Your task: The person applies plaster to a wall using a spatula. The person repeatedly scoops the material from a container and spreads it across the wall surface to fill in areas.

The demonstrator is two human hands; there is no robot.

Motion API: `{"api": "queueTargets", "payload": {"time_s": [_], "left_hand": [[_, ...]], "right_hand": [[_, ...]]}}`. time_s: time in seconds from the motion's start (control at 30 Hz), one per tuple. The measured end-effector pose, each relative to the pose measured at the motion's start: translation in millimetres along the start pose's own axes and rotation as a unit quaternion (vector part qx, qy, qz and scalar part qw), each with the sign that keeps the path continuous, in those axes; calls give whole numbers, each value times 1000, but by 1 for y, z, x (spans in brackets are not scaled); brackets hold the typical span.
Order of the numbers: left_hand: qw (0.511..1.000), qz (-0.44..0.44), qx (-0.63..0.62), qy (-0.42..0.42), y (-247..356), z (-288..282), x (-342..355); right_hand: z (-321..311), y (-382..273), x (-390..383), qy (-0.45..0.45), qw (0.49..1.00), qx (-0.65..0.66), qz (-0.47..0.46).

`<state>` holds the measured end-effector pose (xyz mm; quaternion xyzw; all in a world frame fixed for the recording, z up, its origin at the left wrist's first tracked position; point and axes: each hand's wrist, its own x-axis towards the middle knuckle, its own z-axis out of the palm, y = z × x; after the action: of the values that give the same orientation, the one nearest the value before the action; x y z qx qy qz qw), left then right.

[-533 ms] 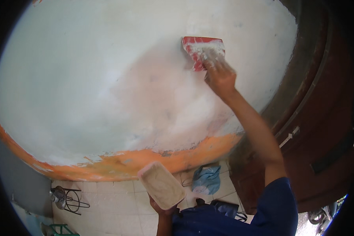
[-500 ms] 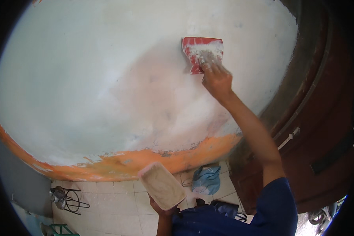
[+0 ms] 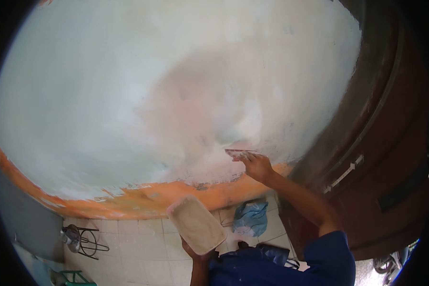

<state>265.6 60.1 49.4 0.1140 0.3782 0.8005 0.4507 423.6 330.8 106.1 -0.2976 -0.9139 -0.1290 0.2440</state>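
My right hand grips a red putty spreader smeared with white putty. The spreader is low on the wall, tilted so that mostly its edge shows, and its blade appears to touch the surface. White putty coats most of the wall, with a faint pinkish patch near the middle. Below my chest, my left hand holds up a shallow rectangular tub from beneath. Greyish-white putty lies in the tub. Most of the left fingers are hidden under it.
An orange strip of wall runs above the tiled floor. A dark red-brown door with a bolt stands right. On the floor are a blue plastic bag, a black round-framed stool and a green stool.
My right hand has swept the spreader down the wall, from the upper middle to just above the orange strip, and it now tilts edge-on. The tub has hardly moved.
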Motion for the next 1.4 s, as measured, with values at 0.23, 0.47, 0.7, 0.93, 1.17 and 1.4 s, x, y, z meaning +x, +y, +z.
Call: {"api": "queueTargets", "payload": {"time_s": [0.23, 0.47, 0.7, 0.93, 1.17, 1.4], "left_hand": [[993, -83, -76, -43, -25, -36, 1], [986, -97, -128, -50, -34, -41, 10], [995, -4, -2, -98, -26, -40, 2], [971, -25, -224, -84, 2, 7, 11], [963, -88, -226, -114, -12, 2, 12], [966, -111, -204, -116, -11, -1, 5]], "right_hand": [[-190, 56, 128, 471, 867, -157, -51], [-56, 82, 90, 340, 925, -167, -38], [7, -3, -35, 162, 982, 86, 50], [-143, -94, -6, 155, 761, 549, 308], [-111, -148, -22, -103, 830, 457, 303], [-83, -170, -30, -91, 835, 446, 309]]}}
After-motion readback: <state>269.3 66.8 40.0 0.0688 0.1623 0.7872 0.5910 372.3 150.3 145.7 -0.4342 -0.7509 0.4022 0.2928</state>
